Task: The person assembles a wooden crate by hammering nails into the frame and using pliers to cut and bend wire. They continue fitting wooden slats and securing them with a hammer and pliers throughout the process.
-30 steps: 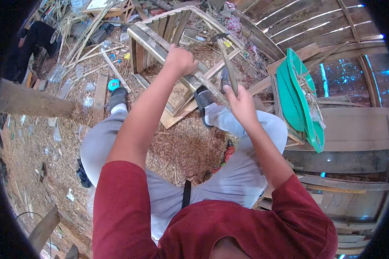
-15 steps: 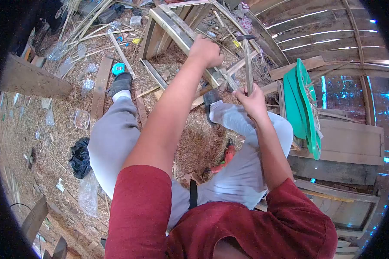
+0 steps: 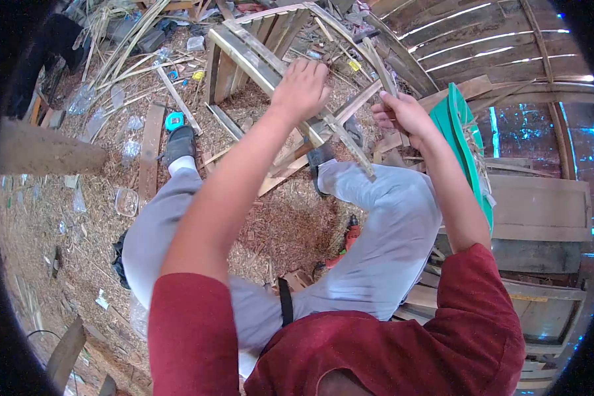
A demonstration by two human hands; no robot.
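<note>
Gripping wooden strip [image 3: 350, 146] on slatted frame [image 3: 243, 58] with left hand [image 3: 301, 91] | holding hammer [image 3: 379, 66] loosely in right hand [image 3: 406, 119] | left of left hand: tape measure [image 3: 174, 121], markings unreadable

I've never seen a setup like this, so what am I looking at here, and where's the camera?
There's no machine: these are a person's bare hands. Every picture comes from one camera worn on their head, looking forward and down past their arms and legs.

The left hand rests over a wooden frame with a loose-looking strip along it. The right hand holds a hammer by its handle, head pointing away.

The floor is strewn with wood shavings. On it, a teal tape measure lies by the left shoe and a red drill between the legs.
</note>
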